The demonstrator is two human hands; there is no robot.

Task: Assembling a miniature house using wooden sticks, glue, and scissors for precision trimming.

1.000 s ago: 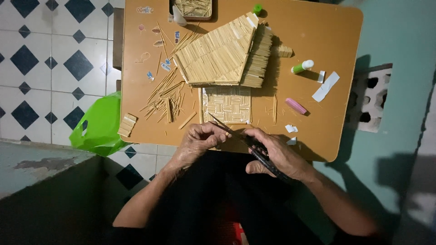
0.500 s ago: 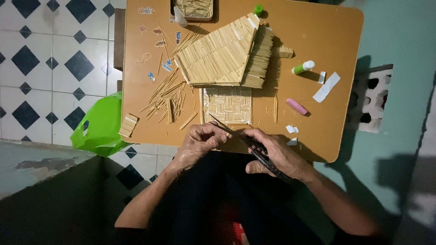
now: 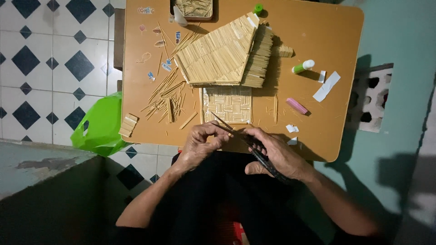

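Note:
My right hand (image 3: 278,156) grips black-handled scissors (image 3: 247,140), blades pointing up-left over the near edge of the small brown table (image 3: 318,36). My left hand (image 3: 200,143) pinches a thin piece at the blades; it is too small to make out. Just beyond my hands lies a flat woven stick panel (image 3: 228,104). Behind it stands a model house roof made of thin sticks (image 3: 225,54).
Loose sticks (image 3: 165,95) are scattered at the table's left, with a small stick bundle (image 3: 128,125) near the edge. A glue tube (image 3: 303,66), a pink bar (image 3: 296,105), paper scraps (image 3: 327,86) and a tray of sticks (image 3: 194,8) also lie there. A green plastic bag (image 3: 97,124) sits on the tiled floor.

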